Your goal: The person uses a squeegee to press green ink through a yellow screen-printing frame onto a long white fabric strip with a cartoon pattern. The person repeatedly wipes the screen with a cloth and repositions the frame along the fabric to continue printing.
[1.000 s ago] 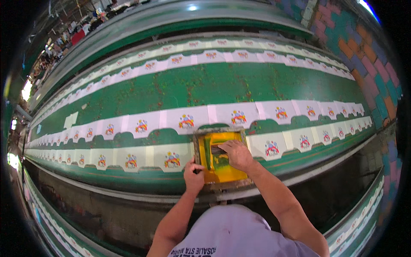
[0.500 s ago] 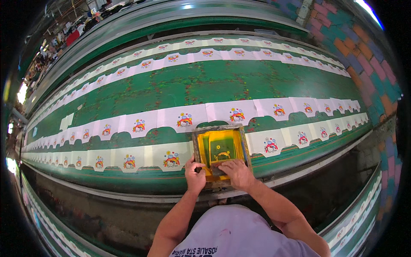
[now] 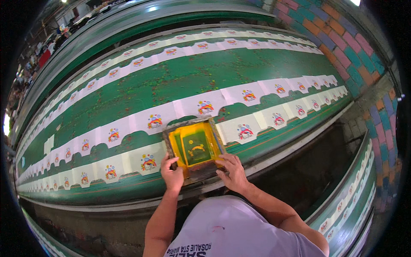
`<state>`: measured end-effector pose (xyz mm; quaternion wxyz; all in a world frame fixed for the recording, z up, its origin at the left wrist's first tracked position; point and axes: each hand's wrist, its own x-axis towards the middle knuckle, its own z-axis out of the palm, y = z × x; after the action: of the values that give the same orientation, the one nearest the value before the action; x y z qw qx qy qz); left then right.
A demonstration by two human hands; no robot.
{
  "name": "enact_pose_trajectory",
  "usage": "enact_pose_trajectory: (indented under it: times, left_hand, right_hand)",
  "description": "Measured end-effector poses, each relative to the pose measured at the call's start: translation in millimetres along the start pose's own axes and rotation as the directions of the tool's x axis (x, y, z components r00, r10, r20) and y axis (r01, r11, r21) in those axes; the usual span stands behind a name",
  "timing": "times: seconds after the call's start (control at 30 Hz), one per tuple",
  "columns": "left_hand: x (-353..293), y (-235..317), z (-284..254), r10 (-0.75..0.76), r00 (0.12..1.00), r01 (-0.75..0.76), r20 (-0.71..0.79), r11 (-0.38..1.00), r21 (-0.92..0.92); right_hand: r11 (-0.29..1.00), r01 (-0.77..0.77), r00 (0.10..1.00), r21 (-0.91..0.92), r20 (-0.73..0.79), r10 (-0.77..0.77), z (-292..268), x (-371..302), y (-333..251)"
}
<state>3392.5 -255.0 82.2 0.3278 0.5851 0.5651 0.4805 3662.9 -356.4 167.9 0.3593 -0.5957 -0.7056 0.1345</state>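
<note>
A small wooden screen printing frame with yellow-stained mesh lies tilted on the near row of printed fabric pieces. A flower and arch design shows in its mesh. My left hand is closed on the frame's left side near the lower corner, thumb bent over the edge. At the lower right corner my right hand has its fingers and thumb around the frame's edge. A dark brownish squeegee appears to rest inside the frame along its near end. Fabric under the frame is partly hidden.
White cut fabric pieces with colourful cartoon prints lie in rows along a long green table. A pale rail borders the table's near edge. Another printing table stands at the lower right, beside a multicoloured brick wall.
My right hand has left the squeegee and now holds the frame's right edge. The frame has turned anticlockwise a little, and the whole view has shifted.
</note>
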Motion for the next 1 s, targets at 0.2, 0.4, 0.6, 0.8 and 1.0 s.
enact_pose_trajectory:
  times: [0.2, 0.4, 0.6, 0.8, 1.0]
  left_hand:
    - [-2, 30, 25, 0.109, 0.994, -0.109, -0.023, 0.993, -0.034]
    - [-18, 63, 123, 0.153, 0.988, -0.155, -0.025, 0.983, -0.093]
    - [-38, 79, 205, 0.058, 0.998, -0.056, 0.009, 0.991, -0.123]
    - [-43, 75, 227, -0.027, 0.999, 0.031, 0.025, 0.982, -0.185]
    - [-43, 68, 230, -0.074, 0.996, 0.086, 0.048, 0.930, -0.359]
  right_hand:
    - [0.822, -0.340, 0.932, 0.456, 0.045, 0.360, -23, -32, 51]
    - [0.879, -0.256, 0.950, 0.403, -0.064, 0.306, -78, -45, 121]
    - [0.869, -0.265, 0.952, 0.417, -0.031, 0.305, -142, -60, 188]
    - [0.802, -0.258, 0.957, 0.539, 0.029, 0.289, -172, -68, 221]
    - [0.843, -0.248, 0.963, 0.477, 0.024, 0.269, -189, -59, 231]
